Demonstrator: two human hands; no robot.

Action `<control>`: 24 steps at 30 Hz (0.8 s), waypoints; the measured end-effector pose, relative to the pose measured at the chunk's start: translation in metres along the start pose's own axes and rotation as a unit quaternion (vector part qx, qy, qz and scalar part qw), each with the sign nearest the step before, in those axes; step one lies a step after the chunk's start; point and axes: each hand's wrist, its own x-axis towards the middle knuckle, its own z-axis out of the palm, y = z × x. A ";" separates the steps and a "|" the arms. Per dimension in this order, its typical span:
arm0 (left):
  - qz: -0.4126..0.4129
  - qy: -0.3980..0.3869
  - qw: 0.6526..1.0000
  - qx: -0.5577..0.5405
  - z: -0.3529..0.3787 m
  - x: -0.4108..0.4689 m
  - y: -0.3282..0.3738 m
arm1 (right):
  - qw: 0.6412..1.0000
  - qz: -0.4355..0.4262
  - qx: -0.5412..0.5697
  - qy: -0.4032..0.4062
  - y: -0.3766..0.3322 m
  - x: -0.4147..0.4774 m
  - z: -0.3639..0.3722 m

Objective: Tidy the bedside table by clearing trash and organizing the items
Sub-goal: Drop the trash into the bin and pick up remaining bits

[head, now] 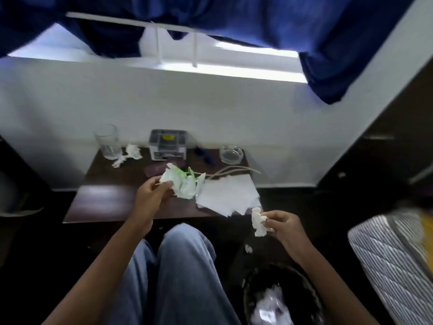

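My left hand [152,192] grips a crumpled white and green wrapper [185,184] over the middle of the dark bedside table [105,200]. Off the table's front right corner, my right hand [284,225] pinches a twisted white tissue [259,221], above and behind a black trash bin [281,299] on the floor. The bin holds crinkled plastic. More crumpled tissue [131,154] lies at the table's back left beside a drinking glass [108,141]. A spread of white paper sheets [228,197] covers the table's right front.
A small grey box [168,144], a dark blue object [206,154], a glass ashtray [232,154] and a beige cord [234,171] sit along the table's back. My jeans-clad knees [178,266] are below the table edge. A striped mattress [393,256] is at right. A tissue scrap [248,248] lies on the floor.
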 end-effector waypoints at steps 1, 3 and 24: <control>-0.005 -0.024 1.000 0.018 0.016 -0.007 -0.004 | 1.000 -0.006 -0.015 0.022 0.008 -0.008 -0.016; -0.017 -0.079 0.996 0.035 0.047 -0.021 -0.015 | 0.995 -0.031 -0.056 0.070 0.025 -0.024 -0.045; -0.047 -0.286 0.878 0.380 0.175 -0.086 -0.158 | 0.960 0.038 -0.180 0.212 0.155 -0.039 -0.132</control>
